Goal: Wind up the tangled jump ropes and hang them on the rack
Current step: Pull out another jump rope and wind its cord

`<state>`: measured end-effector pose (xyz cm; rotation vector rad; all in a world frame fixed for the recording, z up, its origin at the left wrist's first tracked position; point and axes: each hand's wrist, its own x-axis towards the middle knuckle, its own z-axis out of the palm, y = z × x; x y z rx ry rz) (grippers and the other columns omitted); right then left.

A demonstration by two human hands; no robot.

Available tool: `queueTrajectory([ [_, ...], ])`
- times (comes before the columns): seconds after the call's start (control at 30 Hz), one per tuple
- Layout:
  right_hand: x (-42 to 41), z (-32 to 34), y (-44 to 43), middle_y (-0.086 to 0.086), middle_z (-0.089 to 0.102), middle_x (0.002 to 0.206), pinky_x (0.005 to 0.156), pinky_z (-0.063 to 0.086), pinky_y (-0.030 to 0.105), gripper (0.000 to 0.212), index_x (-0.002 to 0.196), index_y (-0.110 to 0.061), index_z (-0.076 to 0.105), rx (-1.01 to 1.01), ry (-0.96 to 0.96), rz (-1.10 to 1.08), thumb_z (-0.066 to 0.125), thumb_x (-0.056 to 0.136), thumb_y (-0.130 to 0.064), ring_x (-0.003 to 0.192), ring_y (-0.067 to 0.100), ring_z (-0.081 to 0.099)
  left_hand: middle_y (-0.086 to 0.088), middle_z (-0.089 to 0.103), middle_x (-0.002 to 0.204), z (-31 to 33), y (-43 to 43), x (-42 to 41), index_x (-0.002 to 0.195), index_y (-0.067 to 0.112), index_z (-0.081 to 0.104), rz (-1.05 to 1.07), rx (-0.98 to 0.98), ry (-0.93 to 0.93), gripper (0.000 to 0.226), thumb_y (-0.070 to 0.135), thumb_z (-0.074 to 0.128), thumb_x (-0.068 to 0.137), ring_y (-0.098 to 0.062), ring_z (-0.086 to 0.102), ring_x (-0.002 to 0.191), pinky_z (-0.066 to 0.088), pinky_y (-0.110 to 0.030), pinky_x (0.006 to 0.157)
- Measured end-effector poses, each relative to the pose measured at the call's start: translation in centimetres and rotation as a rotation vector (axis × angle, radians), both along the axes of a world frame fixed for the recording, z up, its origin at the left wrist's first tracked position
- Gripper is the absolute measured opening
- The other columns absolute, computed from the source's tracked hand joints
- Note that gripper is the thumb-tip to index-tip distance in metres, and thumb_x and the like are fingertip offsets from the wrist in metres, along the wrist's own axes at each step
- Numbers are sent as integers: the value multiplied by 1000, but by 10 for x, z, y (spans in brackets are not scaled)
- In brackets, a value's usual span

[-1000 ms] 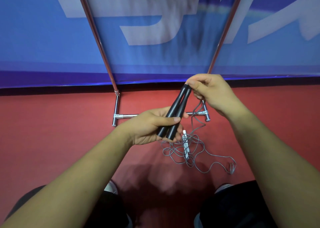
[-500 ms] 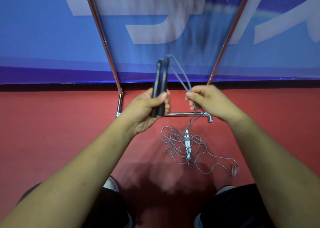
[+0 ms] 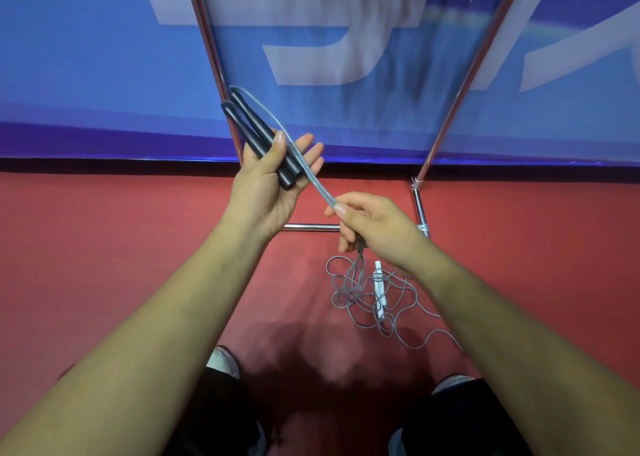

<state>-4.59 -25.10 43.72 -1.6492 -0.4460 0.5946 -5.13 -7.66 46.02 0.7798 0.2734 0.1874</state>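
Red floor (image 3: 104, 248), blue banner (image 3: 104, 75) behind, chrome rack (image 3: 419, 206) base mid-frame. Left hand (image 3: 266, 185), centre: thumb clamps black handles (image 3: 263, 137), fingers now spread. Right hand (image 3: 374, 223) pinches doubled grey cord (image 3: 304, 165), drawn taut lower right since half-second ago. Loose tangle (image 3: 363, 300) remains below. Judgement: first wrap starting.

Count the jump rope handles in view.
3. Two black handles side by side in the left hand; one white handle in the grey tangle on the floor. A second white one may be hidden.
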Motion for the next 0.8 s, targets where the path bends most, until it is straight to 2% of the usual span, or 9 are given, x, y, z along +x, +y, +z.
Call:
queueTrajectory([
  [0.13,-5,1,4,-10,34,49,43,25,19,22,105,0,60,10,35,-29,42,106,-13,41,6,26,-18,65,128,2,5,2,120,2,52,4,-108,55,24,18,50,103,-34,66,116,56,-43,95],
  [0.27,-9,1,7,-11,36,45,40,25,15,21,102,0,65,-66,-14,-31,46,104,-11,38,2,27,-17,70,116,5,4,1,118,2,60,-20,-185,93,31,26,44,106,-28,59,126,50,-38,103],
  [0.33,-10,0,9,-9,35,46,40,26,16,22,102,0,68,-100,-17,-16,49,103,-11,39,4,27,-20,67,124,7,2,-1,117,10,63,-28,-199,85,30,30,45,106,-32,59,127,46,-41,108],
  [0.43,-11,1,8,-7,35,47,41,27,18,23,105,-1,70,-141,-24,36,51,102,-14,39,5,27,-16,60,138,7,-3,-3,114,28,64,-73,-111,113,27,43,44,104,-28,57,128,41,-36,111],
  [0.53,-13,0,6,-6,34,48,41,24,19,24,107,-1,69,-147,20,71,51,103,-16,39,5,26,-18,61,136,3,-7,-3,115,37,62,-143,-79,148,26,48,42,103,-26,59,122,41,-37,111],
  [0.6,-15,1,6,-6,34,48,40,24,18,24,107,-1,68,-165,29,83,50,104,-16,40,5,25,-20,67,125,1,-8,-4,116,37,61,-188,-109,131,24,45,42,104,-29,66,116,49,-38,104],
  [0.67,-17,5,5,-4,35,49,40,27,19,25,108,0,68,-178,24,86,48,104,-15,40,7,28,-12,75,99,-2,-6,-1,117,31,60,-150,-138,140,21,40,46,104,-25,74,90,60,-33,81],
  [0.73,-17,9,5,-1,38,50,42,37,23,24,112,-1,66,-211,-17,99,47,104,-14,41,9,36,-3,62,71,-6,-4,3,118,23,56,-73,-150,157,19,33,50,103,-15,63,60,54,-26,56],
  [0.8,-20,11,5,2,44,54,57,53,35,24,120,-6,63,-251,-61,146,49,103,-12,48,12,54,0,46,62,-10,-2,7,108,16,52,-34,-148,160,13,29,50,104,-11,48,49,45,-22,49],
])
